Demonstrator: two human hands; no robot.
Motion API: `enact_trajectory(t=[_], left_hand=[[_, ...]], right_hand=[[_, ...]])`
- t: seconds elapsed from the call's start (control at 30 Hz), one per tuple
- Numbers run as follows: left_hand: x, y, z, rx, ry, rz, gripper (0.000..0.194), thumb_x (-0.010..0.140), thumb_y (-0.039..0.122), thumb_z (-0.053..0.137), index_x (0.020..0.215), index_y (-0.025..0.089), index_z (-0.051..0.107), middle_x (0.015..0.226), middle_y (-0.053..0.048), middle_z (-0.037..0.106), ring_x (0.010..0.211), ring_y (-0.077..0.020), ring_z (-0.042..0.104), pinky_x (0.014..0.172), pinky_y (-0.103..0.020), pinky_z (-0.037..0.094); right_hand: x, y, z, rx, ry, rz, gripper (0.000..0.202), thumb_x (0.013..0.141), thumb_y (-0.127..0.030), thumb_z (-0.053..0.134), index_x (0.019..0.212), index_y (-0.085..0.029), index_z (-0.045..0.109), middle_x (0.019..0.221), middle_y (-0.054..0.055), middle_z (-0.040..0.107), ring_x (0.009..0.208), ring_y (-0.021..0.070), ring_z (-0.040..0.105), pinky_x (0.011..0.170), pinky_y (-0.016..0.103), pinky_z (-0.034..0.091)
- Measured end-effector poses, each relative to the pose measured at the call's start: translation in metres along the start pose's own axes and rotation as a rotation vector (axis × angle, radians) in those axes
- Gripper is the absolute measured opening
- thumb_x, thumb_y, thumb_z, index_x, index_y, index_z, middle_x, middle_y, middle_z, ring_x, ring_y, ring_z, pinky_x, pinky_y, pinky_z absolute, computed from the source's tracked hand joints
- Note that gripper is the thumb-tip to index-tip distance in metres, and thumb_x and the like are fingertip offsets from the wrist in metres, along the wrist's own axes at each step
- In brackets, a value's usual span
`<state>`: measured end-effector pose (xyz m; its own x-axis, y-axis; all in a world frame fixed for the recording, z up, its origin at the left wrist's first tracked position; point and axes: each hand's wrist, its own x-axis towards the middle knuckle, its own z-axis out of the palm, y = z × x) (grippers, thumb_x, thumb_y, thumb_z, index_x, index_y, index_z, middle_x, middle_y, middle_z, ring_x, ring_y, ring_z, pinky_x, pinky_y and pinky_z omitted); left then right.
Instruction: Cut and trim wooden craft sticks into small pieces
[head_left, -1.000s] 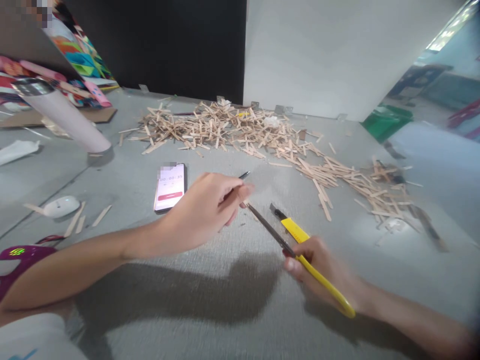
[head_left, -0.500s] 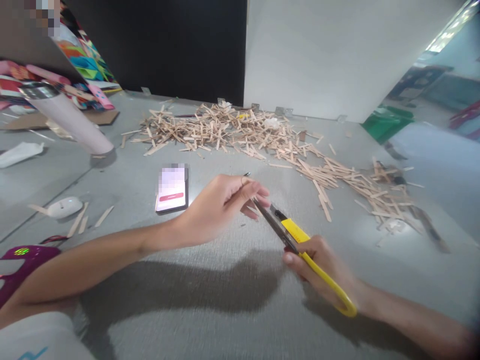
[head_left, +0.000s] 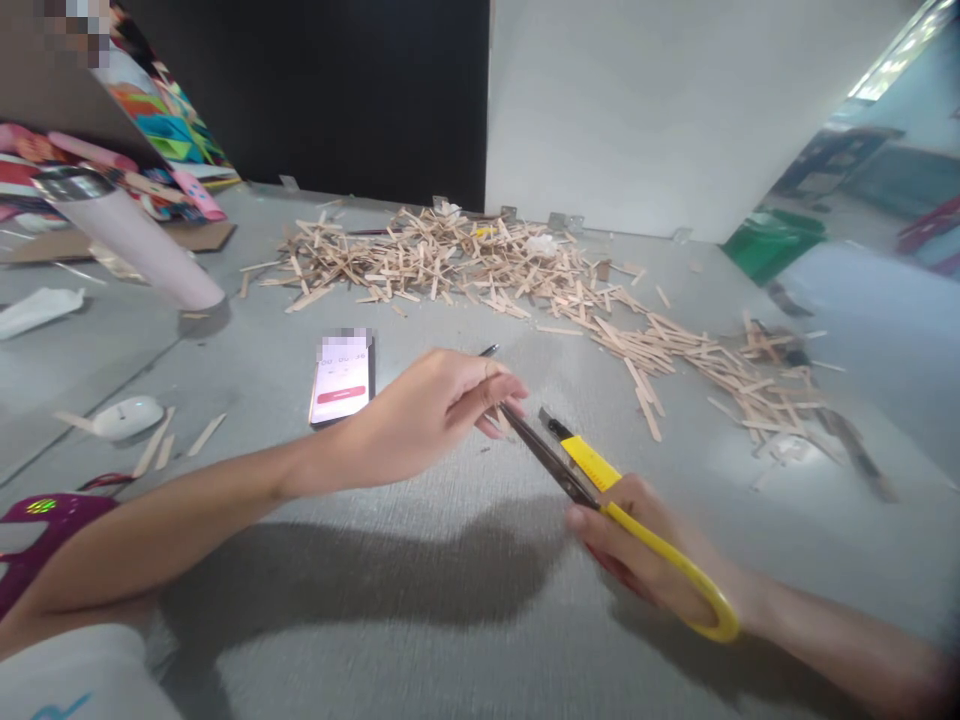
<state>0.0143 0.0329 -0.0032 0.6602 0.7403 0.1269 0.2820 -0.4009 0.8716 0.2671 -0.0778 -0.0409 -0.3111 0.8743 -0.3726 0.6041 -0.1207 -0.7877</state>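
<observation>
My right hand (head_left: 652, 540) is wrapped round yellow-handled scissors (head_left: 551, 455) and also keeps a yellow box cutter (head_left: 589, 460) in its grip, its blade tip showing. Both point up and left, side by side. The scissors' dark blades lie close together, their tips reaching the fingers of my left hand (head_left: 450, 410). Those fingers are pinched together; a small pale piece shows by the blade tips, but what they hold is mostly hidden. Just behind my left hand, a dark pen-like tip (head_left: 490, 350) sticks out; I cannot tell whether it is held.
Many thin wooden sticks (head_left: 420, 255) lie heaped along the back and right. A phone (head_left: 341, 395) lies left of my left hand. Farther left are a white mouse (head_left: 127, 417), a leaning-looking pale flask (head_left: 142, 245) and loose sticks. A green bin (head_left: 776, 245) stands beyond the right side.
My left hand has tilted slightly, and its fingers have drawn a little left. The scissors' handle has swung outward to the right, and more of the pen-like tip shows.
</observation>
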Motion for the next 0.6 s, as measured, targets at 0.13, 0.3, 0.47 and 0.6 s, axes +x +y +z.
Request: enact_trajectory(t=[0.13, 0.3, 0.47, 0.6], left_hand=[[-0.002, -0.004, -0.001, 0.191, 0.013, 0.070, 0.040, 0.116, 0.043, 0.052, 0.103, 0.017, 0.080, 0.100, -0.007, 0.087, 0.083, -0.0178, 0.085, 0.072, -0.021, 0.062], [0.005, -0.006, -0.006, 0.070, 0.001, -0.029, 0.036, 0.115, 0.042, 0.055, 0.109, 0.015, 0.079, 0.099, -0.009, 0.087, 0.078, -0.0182, 0.084, 0.070, -0.024, 0.065], [0.011, 0.001, -0.009, -0.230, -0.004, -0.184, 0.046, 0.115, 0.048, 0.054, 0.108, 0.009, 0.078, 0.093, -0.014, 0.086, 0.074, -0.0211, 0.084, 0.068, -0.030, 0.071], [0.009, 0.005, -0.004, -0.294, 0.005, -0.254, 0.044, 0.115, 0.049, 0.054, 0.113, 0.011, 0.077, 0.089, -0.008, 0.087, 0.080, -0.0199, 0.085, 0.076, -0.029, 0.072]], right_hand=[[0.000, 0.004, -0.001, 0.050, -0.060, 0.035, 0.080, 0.098, -0.090, 0.042, 0.052, -0.025, 0.040, 0.046, -0.003, 0.039, 0.042, 0.0099, 0.034, 0.041, 0.025, 0.027], [-0.002, 0.008, -0.005, 0.125, -0.089, 0.054, 0.084, 0.095, -0.098, 0.041, 0.053, -0.025, 0.039, 0.044, -0.003, 0.039, 0.039, 0.0098, 0.035, 0.038, 0.023, 0.025], [-0.009, 0.009, -0.008, 0.263, -0.050, 0.072, 0.083, 0.089, -0.105, 0.040, 0.069, -0.025, 0.051, 0.052, -0.002, 0.048, 0.045, 0.0132, 0.044, 0.045, 0.028, 0.040], [-0.010, 0.006, -0.006, 0.219, -0.104, -0.023, 0.084, 0.090, -0.104, 0.038, 0.068, -0.024, 0.051, 0.062, 0.001, 0.054, 0.055, 0.0149, 0.051, 0.053, 0.029, 0.042]])
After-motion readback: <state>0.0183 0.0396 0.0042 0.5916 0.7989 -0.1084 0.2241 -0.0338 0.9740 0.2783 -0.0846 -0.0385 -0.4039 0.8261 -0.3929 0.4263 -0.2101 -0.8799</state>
